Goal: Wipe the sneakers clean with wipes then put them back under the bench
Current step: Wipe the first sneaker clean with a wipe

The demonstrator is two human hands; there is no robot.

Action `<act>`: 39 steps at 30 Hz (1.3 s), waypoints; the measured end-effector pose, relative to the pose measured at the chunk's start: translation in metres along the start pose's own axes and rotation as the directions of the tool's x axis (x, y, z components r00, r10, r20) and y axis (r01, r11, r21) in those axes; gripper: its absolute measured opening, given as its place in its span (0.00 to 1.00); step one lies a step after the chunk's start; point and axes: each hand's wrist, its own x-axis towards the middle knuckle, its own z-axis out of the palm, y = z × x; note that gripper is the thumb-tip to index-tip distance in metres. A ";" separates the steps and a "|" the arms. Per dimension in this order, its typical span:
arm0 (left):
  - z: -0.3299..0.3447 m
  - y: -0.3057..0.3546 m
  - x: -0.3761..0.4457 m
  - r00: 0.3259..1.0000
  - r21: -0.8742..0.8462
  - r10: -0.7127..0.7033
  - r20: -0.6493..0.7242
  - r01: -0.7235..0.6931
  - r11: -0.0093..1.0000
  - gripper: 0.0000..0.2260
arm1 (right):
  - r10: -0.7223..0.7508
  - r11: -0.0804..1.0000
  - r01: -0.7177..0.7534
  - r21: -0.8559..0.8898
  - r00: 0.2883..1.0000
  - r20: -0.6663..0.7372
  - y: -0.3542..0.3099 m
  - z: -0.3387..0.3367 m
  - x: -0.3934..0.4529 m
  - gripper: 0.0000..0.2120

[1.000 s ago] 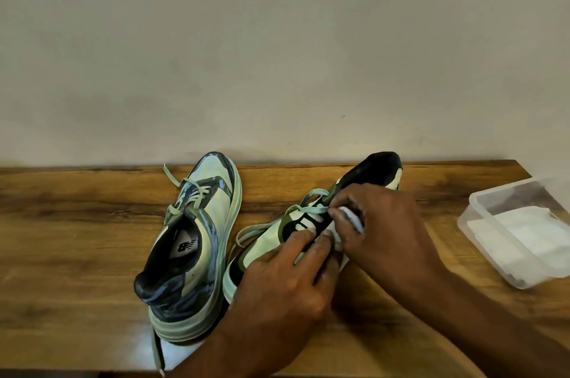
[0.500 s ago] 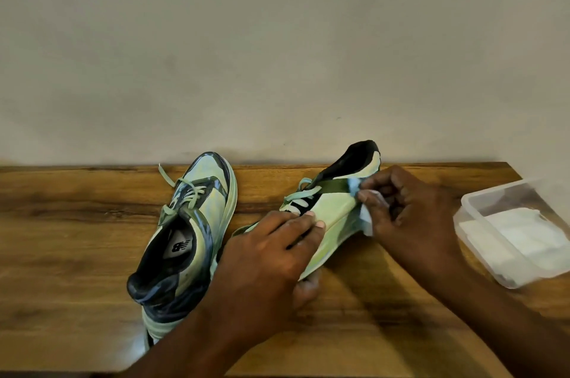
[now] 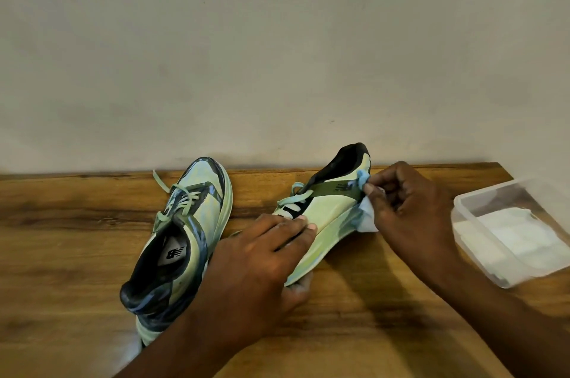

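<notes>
Two pale green and dark blue sneakers lie on a wooden bench top [image 3: 77,242]. The left sneaker [image 3: 185,232] sits upright, toe toward the wall. The right sneaker [image 3: 330,208] is tipped onto its side, heel toward the wall. My left hand [image 3: 259,266] grips its toe end, fingers over the upper and thumb under the sole. My right hand [image 3: 407,208] pinches a white wipe [image 3: 367,220] against the sneaker's side near the heel.
A clear plastic tub [image 3: 481,229] with white wipes [image 3: 518,238] inside stands at the right end of the bench top. A plain beige wall [image 3: 277,53] rises directly behind. The bench's right edge is just past the tub.
The right sneaker has been turned onto its side with the heel raised. My right hand with the wipe moved from the laces to the side near the heel. My left hand shifted to the toe.
</notes>
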 end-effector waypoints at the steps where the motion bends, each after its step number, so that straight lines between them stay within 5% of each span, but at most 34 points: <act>1: 0.000 0.000 -0.001 1.000 0.000 0.002 0.005 -0.002 1.000 0.24 | -0.017 1.000 0.017 0.007 1.000 0.020 -0.003 0.002 -0.004 0.10; 6: -0.001 0.000 0.000 1.000 0.012 0.000 0.012 0.000 1.000 0.25 | -0.243 0.969 0.248 -0.012 0.954 0.177 -0.021 0.014 -0.024 0.07; 11: 0.000 0.000 0.000 1.000 0.013 0.012 0.001 -0.012 1.000 0.23 | -0.015 1.000 0.015 0.012 1.000 0.014 -0.008 0.002 0.000 0.07; 18: 0.001 0.001 -0.003 0.999 0.033 0.027 0.023 -0.028 0.999 0.24 | -0.307 0.942 0.328 -0.066 0.925 0.225 -0.028 0.018 -0.026 0.08; 23: 0.003 0.002 -0.005 0.999 0.044 0.049 0.013 -0.049 0.998 0.24 | -0.027 0.995 0.029 -0.100 0.999 0.023 -0.013 -0.003 0.005 0.07; 29: 0.006 0.003 -0.007 0.997 0.078 0.067 0.041 -0.070 0.994 0.22 | -0.282 0.940 0.321 -0.119 0.923 0.263 -0.024 0.015 -0.027 0.08; 35: 0.008 0.003 -0.009 0.995 0.083 0.084 0.051 -0.088 0.993 0.23 | -0.133 0.971 0.147 -0.188 0.987 0.088 -0.011 -0.004 0.002 0.08; 39: 0.010 0.004 -0.010 0.993 0.100 0.093 0.070 -0.100 0.990 0.24 | -0.246 0.936 0.300 -0.185 0.932 0.265 -0.028 0.015 -0.030 0.07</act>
